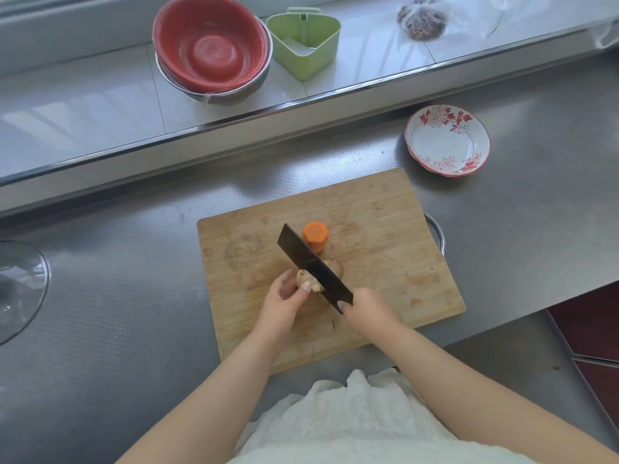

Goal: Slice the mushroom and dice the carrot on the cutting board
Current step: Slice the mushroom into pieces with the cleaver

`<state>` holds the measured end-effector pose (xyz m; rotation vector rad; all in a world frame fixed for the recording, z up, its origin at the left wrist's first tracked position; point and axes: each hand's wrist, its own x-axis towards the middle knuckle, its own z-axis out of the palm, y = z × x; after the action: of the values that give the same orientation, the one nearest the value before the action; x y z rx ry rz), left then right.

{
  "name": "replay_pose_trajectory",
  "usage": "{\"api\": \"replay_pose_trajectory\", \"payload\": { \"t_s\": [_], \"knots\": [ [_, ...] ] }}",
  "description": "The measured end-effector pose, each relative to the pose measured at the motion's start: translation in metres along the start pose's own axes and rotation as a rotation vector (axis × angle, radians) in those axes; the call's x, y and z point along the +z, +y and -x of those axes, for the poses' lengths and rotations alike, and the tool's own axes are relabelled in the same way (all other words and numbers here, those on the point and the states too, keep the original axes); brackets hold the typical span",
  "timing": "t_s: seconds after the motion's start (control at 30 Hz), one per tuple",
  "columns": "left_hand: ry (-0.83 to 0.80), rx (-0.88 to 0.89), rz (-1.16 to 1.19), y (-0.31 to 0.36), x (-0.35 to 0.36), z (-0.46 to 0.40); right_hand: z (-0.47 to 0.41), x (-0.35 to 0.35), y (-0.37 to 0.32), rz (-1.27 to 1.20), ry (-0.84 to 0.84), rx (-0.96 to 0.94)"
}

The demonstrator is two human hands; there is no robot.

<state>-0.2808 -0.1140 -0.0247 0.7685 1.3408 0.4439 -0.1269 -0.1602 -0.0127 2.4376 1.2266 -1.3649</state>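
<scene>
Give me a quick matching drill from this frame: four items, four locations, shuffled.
Items:
1. carrot
2. mushroom
3. plate
4. red bowl

Places:
A. on the raised ledge at the back, stacked in a metal bowl
B. on the counter beyond the cutting board's far right corner
C. under the knife, steadied by the left hand
D. on the board just beyond the knife

Pairs: 1-D, 2-C, 3-B, 4-A
</scene>
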Motion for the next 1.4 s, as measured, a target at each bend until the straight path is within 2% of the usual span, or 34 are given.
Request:
{"api": "replay_pose_trajectory", "payload": {
  "t_s": [0.23, 0.33, 0.57, 0.63, 0.7, 0.8, 0.87, 0.97, 1.03, 1.17, 1.3, 1.4],
  "knots": [
    [-0.005, 0.045, -0.111, -0.004, 0.002, -0.001, 0.020, -0.003, 0.030, -0.085, 0.034, -0.072],
    [-0.002, 0.093, -0.227, -0.005, 0.009, -0.002, 0.028, -0.008, 0.044, -0.158, 0.060, -0.088],
    [0.070, 0.207, -0.539, -0.013, 0.017, -0.019, 0.043, -0.016, 0.069, -0.406, 0.238, -0.128],
    [0.135, 0.309, -0.663, -0.008, 0.021, -0.019, 0.044, -0.019, 0.070, -0.478, 0.273, -0.126],
    [0.221, 0.486, -0.801, 0.005, 0.027, -0.017, 0.044, -0.023, 0.071, -0.541, 0.300, -0.128],
    [0.309, 0.668, -0.895, 0.031, 0.032, -0.030, 0.044, -0.027, 0.073, -0.569, 0.332, -0.139],
    [0.258, 0.630, -0.985, 0.049, 0.035, -0.046, 0.043, -0.028, 0.074, -0.563, 0.337, -0.141],
    [0.095, 0.476, -1.126, 0.066, 0.039, -0.065, 0.042, -0.030, 0.077, -0.533, 0.323, -0.133],
    [0.067, 0.427, -1.156, 0.068, 0.040, -0.071, 0.043, -0.031, 0.079, -0.505, 0.306, -0.143],
    [0.092, 0.458, -1.246, 0.069, 0.039, -0.074, 0.045, -0.033, 0.080, -0.421, 0.292, -0.149],
    [0.229, 0.462, -1.160, 0.086, 0.033, -0.085, 0.043, -0.036, 0.081, -0.378, 0.276, -0.120],
    [0.192, 0.392, -1.159, 0.096, 0.028, -0.092, 0.038, -0.037, 0.079, -0.359, 0.271, -0.103]
  ]
}}
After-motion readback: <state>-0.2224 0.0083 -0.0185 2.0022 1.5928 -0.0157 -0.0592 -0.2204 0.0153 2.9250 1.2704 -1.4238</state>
